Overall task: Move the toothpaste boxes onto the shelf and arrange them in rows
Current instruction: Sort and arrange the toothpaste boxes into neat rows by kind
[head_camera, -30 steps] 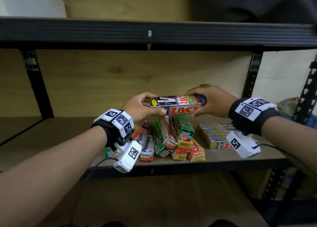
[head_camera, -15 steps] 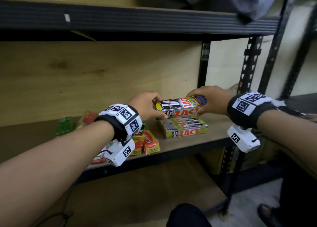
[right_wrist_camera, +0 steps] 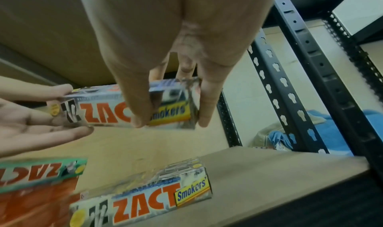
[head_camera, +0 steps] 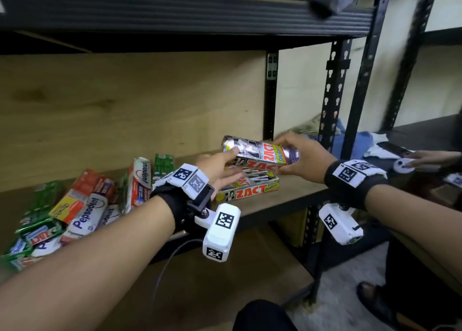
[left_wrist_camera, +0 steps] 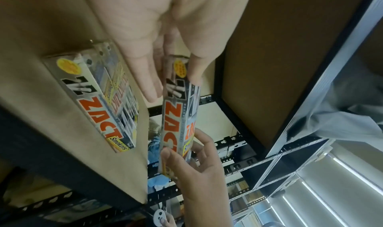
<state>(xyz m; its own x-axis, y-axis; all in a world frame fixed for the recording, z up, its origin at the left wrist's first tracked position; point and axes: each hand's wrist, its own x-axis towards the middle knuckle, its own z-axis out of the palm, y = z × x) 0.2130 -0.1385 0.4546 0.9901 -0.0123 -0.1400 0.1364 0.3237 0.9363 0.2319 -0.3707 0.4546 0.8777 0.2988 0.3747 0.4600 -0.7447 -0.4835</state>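
Wooden shelf board (head_camera: 295,200) in a black slotted metal rack (head_camera: 336,86), plywood back panel, another board above. Left end of the shelf: loose heap of toothpaste boxes (head_camera: 82,205), Pepsodent, green and orange ones, lying at all angles. Toward the right end: ZACT Smokers boxes (head_camera: 250,189) lying flat at the front edge, long side facing out. Left hand (head_camera: 220,170) nearly flat, fingers straight; thumb on top of the near end of a silver ZACT box (head_camera: 262,151), fingers under it, light touch rather than a grip. That box hangs level just above the flat ones, not touching the board. Right hand (head_camera: 302,159) curled round its far end, thumb in front, fingers behind. Far right, beyond the rack: blue cloth (head_camera: 360,141) and another person's hand (head_camera: 430,158) on a small white device.
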